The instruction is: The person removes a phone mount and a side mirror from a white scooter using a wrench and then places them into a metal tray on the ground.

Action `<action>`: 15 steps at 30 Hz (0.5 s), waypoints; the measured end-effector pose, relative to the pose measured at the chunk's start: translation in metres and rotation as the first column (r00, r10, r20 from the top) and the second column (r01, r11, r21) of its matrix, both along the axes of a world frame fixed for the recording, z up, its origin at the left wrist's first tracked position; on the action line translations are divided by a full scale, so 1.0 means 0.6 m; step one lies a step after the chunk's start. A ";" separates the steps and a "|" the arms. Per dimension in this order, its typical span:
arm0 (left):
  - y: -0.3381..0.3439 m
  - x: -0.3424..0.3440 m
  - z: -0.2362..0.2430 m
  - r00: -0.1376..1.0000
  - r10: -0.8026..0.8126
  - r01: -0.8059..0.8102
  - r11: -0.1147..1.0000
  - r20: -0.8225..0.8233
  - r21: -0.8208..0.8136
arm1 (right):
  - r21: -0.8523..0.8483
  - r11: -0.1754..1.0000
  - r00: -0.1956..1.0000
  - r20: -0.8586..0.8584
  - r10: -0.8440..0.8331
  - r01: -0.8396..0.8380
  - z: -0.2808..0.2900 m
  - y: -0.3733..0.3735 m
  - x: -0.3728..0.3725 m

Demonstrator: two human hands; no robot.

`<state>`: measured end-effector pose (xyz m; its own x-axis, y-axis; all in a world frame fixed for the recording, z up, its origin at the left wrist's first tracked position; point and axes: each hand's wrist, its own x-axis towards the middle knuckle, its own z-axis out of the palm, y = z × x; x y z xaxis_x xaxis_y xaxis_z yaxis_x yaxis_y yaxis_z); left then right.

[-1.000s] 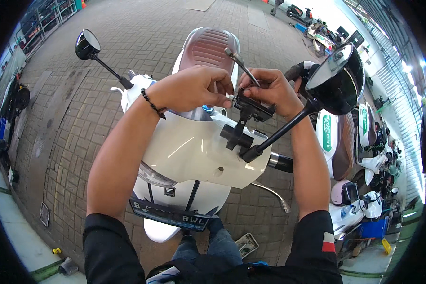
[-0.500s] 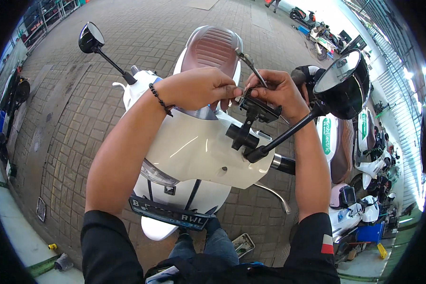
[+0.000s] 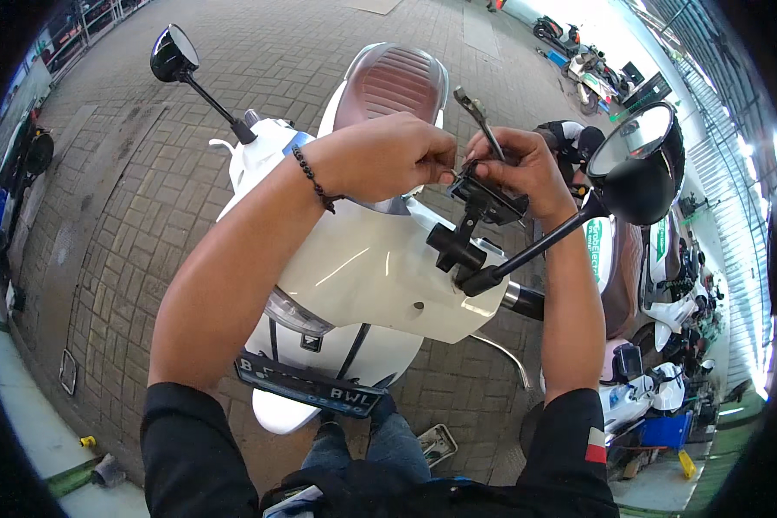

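Observation:
A black phone holder is clamped on a stalk above the front of a white scooter. At its near-left edge, my left hand has thumb and fingertips pinched together; whatever they grip is too small to make out. A silver wrench-like tool slants up and leftward out of my right hand, whose fingers are closed round it. That hand's thumb lies against the holder's upper edge. The right mirror stands on its black stem just beside my right forearm.
The left mirror sticks out at far left, beyond the brown seat. A number plate hangs low at the scooter's front. Behind my right hand a person crouches, near parked scooters along the right.
Both hands, the holder and the tool have shifted slightly right in the picture. The scooter has shifted a little too. The crouching person's dark head shows more now.

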<state>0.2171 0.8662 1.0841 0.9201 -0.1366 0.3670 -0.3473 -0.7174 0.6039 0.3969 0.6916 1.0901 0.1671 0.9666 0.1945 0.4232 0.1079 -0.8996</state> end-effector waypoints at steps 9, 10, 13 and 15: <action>0.000 0.002 -0.004 0.998 -0.013 0.010 0.998 0.054 0.058 | 0.041 0.999 1.000 0.015 0.005 -0.005 -0.002 0.003 -0.003; 0.000 0.002 -0.004 1.000 -0.002 0.001 0.999 0.022 0.038 | 0.061 0.998 1.000 0.024 0.014 -0.016 -0.002 0.003 -0.002; 0.006 0.005 -0.009 0.995 -0.035 0.027 0.997 -0.096 -0.075 | 0.076 0.997 0.999 -0.018 -0.028 0.029 0.001 0.001 -0.004; 0.008 0.003 -0.008 0.990 -0.039 0.024 0.994 -0.139 -0.106 | 0.075 0.996 0.997 -0.052 -0.053 0.057 0.011 -0.004 -0.014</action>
